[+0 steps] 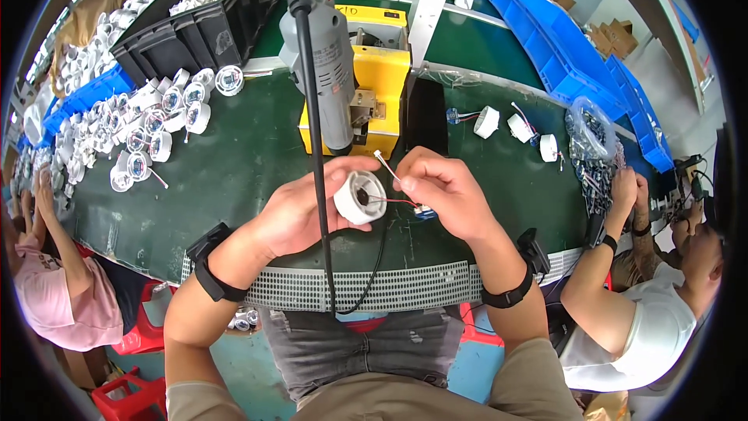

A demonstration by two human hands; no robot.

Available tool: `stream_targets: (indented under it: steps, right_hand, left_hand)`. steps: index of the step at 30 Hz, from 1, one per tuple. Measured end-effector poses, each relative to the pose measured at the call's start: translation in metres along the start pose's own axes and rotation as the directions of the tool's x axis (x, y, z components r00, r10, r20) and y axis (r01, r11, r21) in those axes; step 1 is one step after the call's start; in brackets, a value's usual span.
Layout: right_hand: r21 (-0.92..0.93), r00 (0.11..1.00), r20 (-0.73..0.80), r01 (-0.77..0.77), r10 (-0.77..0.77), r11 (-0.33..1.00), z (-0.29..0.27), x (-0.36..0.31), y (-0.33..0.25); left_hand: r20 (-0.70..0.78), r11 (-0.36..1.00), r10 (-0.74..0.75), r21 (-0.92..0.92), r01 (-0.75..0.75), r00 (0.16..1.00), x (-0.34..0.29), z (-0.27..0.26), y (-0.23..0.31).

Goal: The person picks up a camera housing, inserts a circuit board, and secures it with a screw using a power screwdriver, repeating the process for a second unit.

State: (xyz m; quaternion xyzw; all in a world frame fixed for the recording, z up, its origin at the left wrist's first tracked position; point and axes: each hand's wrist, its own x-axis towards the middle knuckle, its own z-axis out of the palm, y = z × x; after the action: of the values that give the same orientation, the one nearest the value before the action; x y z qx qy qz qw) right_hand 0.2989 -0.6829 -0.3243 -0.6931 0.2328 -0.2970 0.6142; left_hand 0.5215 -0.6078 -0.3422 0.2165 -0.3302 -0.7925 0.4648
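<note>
I'm standing by a long green work table point(257, 148), with a big black plastic crate point(199, 45) heaped with white parts at its far left and long blue plastic trays point(545, 40) far right. A yellow-and-grey bench machine point(396, 70) stands mid-table; nothing visible at its tooling. Left of it, a crowd of white round plastic cups with boards point(161, 146), many showing a round board in the opening: look done with that step, I'd judge. Right of it, three loose white cups with trailing wires point(487, 122), at least two with a blue board lying outside. Worker's left hand point(296, 209) is closed around one white hollow plastic cup point(349, 201), just in front of the machine, opening turned rightward. Right hand point(446, 191) pinches a thin white lead point(389, 168) between thumb and forefinger, other fingers curled. Below it hangs a small blue circuit board point(424, 212), joined to the cup by red and dark wires; can't tell if those fingers touch it. So this one's partway, my call: wired through, board not yet seated, small white plug point(379, 155) free.
</note>
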Motion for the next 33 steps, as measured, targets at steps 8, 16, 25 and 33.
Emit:
stream_targets:
  steps: [8, 16, 25, 33]
  right_hand:
    - [-0.052, 0.994, 0.085, 0.07, -0.066, 0.996, 0.004, -0.001, 0.002]
    - [0.036, 0.996, 0.032, -0.09, 0.088, 0.995, 0.011, 0.001, 0.004]
    - [-0.047, 0.979, 0.199, -0.022, 0.031, 0.999, 0.003, 0.002, 0.003]
    - [-0.072, 0.961, 0.267, -0.05, 0.067, 0.996, -0.006, -0.002, 0.005]
  left_hand:
    - [-0.065, 0.997, 0.044, 0.058, -0.04, 0.997, -0.002, 0.003, 0.0]
    - [-0.034, 0.986, 0.019, 0.167, -0.013, 0.999, 0.0, 0.003, -0.005]
    - [-0.061, 0.912, 0.183, 0.384, -0.146, 0.981, 0.002, 0.001, -0.012]
    - [0.041, 0.847, 0.26, 0.47, -0.248, 0.965, 0.002, 0.003, -0.013]
